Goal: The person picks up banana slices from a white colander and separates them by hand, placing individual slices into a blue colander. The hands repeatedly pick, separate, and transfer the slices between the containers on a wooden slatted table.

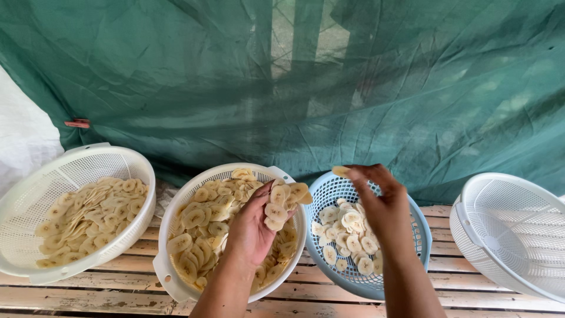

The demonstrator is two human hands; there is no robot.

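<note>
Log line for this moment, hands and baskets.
left hand: holds stacked banana slices over middle white basket | right hand: pinches one slice over blue basket

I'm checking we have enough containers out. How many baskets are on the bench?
4. A white basket of slices at far left, a white basket under the left hand, a blue basket below the right hand, and an empty white basket at far right.

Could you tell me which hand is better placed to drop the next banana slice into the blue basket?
Probably the right hand: it pinches one slice above the blue basket; the left hand holds a stack over the middle white basket.
</note>
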